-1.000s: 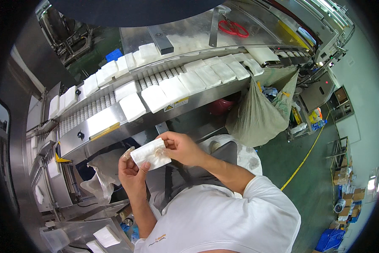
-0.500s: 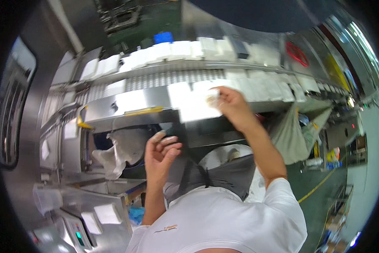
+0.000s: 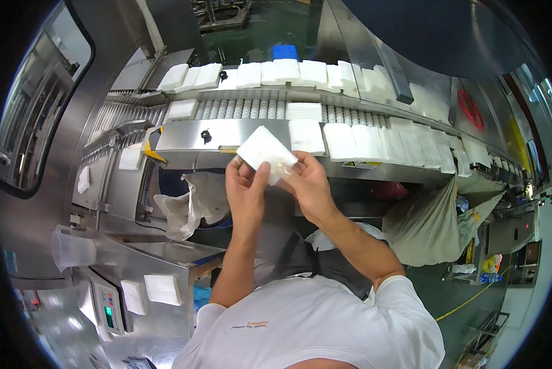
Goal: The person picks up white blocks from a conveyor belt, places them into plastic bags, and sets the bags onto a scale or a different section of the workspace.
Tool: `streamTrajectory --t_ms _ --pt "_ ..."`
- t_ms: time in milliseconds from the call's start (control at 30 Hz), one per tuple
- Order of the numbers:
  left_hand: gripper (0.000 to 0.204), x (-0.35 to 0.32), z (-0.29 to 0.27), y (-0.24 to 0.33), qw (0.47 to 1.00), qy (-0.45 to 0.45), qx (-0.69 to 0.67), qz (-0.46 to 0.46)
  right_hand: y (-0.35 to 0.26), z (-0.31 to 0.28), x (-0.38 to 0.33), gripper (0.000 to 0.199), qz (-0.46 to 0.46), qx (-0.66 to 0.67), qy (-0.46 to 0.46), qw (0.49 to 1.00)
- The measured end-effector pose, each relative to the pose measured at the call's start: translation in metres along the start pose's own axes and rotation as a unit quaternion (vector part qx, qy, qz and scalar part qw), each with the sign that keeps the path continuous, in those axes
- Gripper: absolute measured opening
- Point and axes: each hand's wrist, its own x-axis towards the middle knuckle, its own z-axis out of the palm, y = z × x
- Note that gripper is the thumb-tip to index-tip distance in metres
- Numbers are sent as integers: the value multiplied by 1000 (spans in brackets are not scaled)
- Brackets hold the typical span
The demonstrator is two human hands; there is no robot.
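Observation:
A white square packet of folded, napkin-like sheets [image 3: 264, 147] is held between my two hands, tilted with a corner pointing away from me. My left hand [image 3: 246, 190] grips its left edge, thumb on top. My right hand [image 3: 313, 187] closes on the near right corner, where crumpled clear plastic film [image 3: 281, 171] shows. Just beyond, the steel ledge [image 3: 233, 132] of a roller conveyor [image 3: 242, 109] runs across. Similar white packets [image 3: 362, 142] stand in a row along the ledge to the right of my hands.
More white packets [image 3: 248, 75] line the conveyor's far side, with a blue block [image 3: 284, 52] behind them. A crumpled whitish bag [image 3: 187, 212] hangs below the ledge. A scale [image 3: 107, 304] and a clear jug [image 3: 73, 246] sit at lower left. A grey-green cloth [image 3: 420, 224] hangs at right.
My right hand has come back from the row with the packet, down toward my left. My left hand has risen and closed on the packet. The view has shifted as well.

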Motion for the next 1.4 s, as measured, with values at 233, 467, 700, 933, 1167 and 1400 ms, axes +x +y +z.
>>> streamTrajectory --t_ms 233,467,700,933,1167,1400 --pt "47 79 -7 5 988 -84 127 -29 18 -33 -43 55 35 -120 -39 991" --pt "63 101 -10 -38 841 -25 524 135 10 -43 -89 48 53 -186 -69 979" --pt "46 -66 -72 84 829 110 466 287 50 -25 -74 31 103 -219 -186 952" --pt "28 -206 -221 143 668 392 613 158 97 12 -57 27 150 -242 -318 905" --pt "42 -257 -283 113 567 451 684 84 111 -3 -54 25 153 -303 -354 871" --pt "42 -254 -276 108 518 392 759 43 85 -60 -69 25 133 -292 -295 900"
